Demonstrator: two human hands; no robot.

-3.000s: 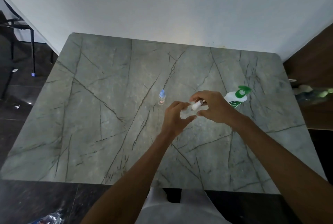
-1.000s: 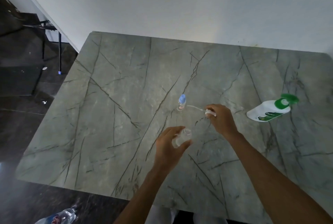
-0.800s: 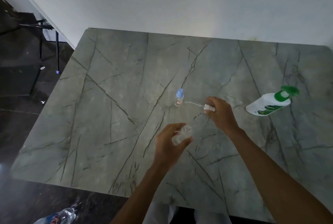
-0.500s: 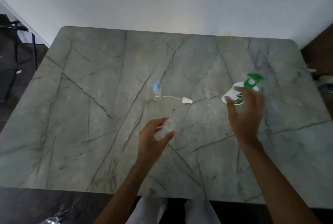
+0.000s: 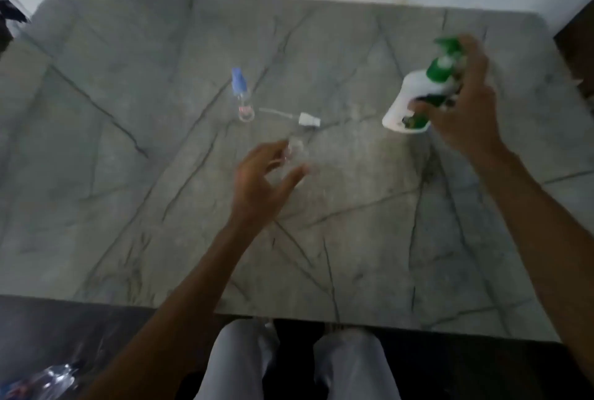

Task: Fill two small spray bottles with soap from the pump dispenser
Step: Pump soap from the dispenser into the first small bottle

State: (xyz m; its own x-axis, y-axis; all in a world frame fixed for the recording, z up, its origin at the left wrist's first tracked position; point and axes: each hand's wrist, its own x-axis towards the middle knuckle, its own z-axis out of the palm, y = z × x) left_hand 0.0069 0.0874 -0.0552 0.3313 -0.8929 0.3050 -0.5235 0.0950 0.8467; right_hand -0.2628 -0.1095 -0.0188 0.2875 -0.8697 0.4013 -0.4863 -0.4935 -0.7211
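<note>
White dispenser (image 5: 408,94), green pump, gripped by right hand (image 5: 463,110) | left hand (image 5: 257,187) holds clear uncapped bottle (image 5: 294,152)

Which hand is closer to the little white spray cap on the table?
Left. The left hand, holding the clear bottle, is just short of the white spray cap; the right hand grips the pump dispenser well to its right.

Our right hand (image 5: 463,103) grips the white, green-topped pump dispenser (image 5: 414,90), holding it tilted over the right side of the counter (image 5: 128,174). Our left hand (image 5: 260,187) holds a small clear bottle (image 5: 295,152), blurred and open-topped. Just beyond it a white spray cap (image 5: 309,119) lies on the counter with its tube, beside an upright blue-capped spray bottle (image 5: 241,94).
</note>
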